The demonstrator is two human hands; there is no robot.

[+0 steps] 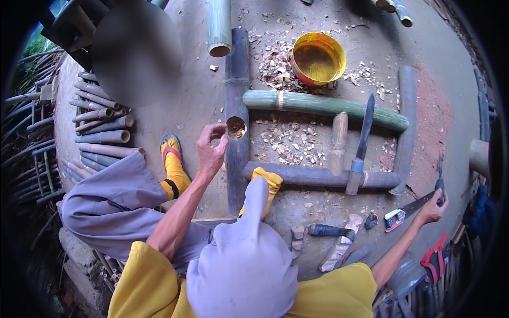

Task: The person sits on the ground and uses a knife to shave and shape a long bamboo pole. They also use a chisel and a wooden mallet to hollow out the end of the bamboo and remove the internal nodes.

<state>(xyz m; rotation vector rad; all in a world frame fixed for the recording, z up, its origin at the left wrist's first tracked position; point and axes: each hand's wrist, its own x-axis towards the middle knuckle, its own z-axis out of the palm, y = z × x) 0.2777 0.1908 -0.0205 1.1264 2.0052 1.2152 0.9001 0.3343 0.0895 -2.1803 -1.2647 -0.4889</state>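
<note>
bamboo is lying across the dirt floor in front of me, a dark pole (237,106) running away between my feet. my left hand (211,148) is resting at the hole (236,127) cut in its side, fingers loosely curled, gripping nothing. my right hand (433,208) is reaching far out, clenching the handle of a saw (417,204) near a yellow bucket's (318,58) side of the frame.

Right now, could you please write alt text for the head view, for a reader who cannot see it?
Seen from above, a seated person's left hand touches the rim of a round hole in a dark bamboo pole, while the right hand grips a saw far to the right. Bamboo lengths form a frame on the dirt floor, with wood chips, a machete and a yellow bucket.
</note>
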